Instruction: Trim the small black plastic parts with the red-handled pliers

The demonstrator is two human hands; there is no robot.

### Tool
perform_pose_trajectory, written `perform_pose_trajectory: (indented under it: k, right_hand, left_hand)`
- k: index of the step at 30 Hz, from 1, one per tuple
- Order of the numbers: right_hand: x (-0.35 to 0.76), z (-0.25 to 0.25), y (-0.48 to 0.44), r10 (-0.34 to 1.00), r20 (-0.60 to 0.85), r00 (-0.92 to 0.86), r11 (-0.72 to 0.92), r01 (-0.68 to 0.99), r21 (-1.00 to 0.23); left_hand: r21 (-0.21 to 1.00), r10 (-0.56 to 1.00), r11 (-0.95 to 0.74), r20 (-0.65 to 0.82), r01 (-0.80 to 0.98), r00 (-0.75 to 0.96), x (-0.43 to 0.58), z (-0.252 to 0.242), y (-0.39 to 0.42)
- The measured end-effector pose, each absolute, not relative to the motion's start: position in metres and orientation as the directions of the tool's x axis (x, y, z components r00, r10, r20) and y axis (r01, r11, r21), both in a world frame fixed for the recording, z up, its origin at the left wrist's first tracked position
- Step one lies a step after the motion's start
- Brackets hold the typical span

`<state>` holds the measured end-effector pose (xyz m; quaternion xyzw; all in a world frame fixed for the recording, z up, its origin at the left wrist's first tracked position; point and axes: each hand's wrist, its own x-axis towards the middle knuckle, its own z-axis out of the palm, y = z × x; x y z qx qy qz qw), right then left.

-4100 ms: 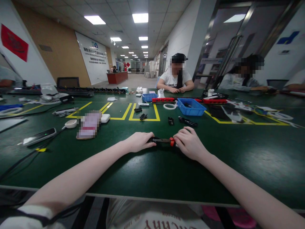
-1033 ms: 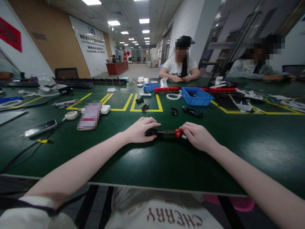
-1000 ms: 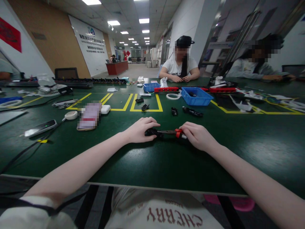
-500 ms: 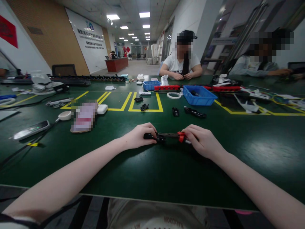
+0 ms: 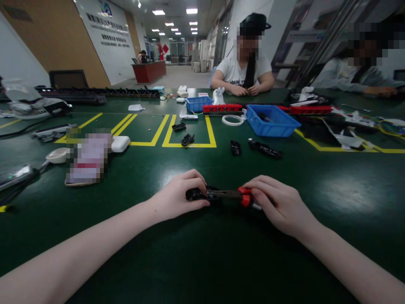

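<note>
A slim black tool with a red collar (image 5: 226, 194) lies crosswise on the green table (image 5: 202, 253), held between both hands. My left hand (image 5: 179, 196) is closed around the black piece at its left end. My right hand (image 5: 280, 204) is closed around the red end, and a bit of pale metal shows under the fingers. Both forearms rest low over the table.
Small black parts (image 5: 187, 139) lie by the yellow floor-tape lines, two more (image 5: 265, 148) further right. A blue bin (image 5: 272, 121), a white ring (image 5: 232, 120) and red strips (image 5: 222, 108) stand behind. A blurred phone (image 5: 87, 158) and white chargers (image 5: 120, 143) sit left. Two people sit across the table.
The camera has tipped down and closer to the table. Both hands stay closed on the tool, which has barely shifted on the table.
</note>
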<state>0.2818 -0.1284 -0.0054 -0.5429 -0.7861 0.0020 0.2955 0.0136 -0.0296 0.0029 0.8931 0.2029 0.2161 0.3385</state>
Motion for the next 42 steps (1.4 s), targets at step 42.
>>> perform_pose_trajectory:
  k: [42]
  right_hand:
    - [0.2818,0.0004,-0.1307,0.860,0.446,-0.247,0.382,0.891,-0.243]
  left_hand:
    - [0.844,0.595,-0.500,0.171,0.195,0.785,0.0155,0.0024,-0.0284]
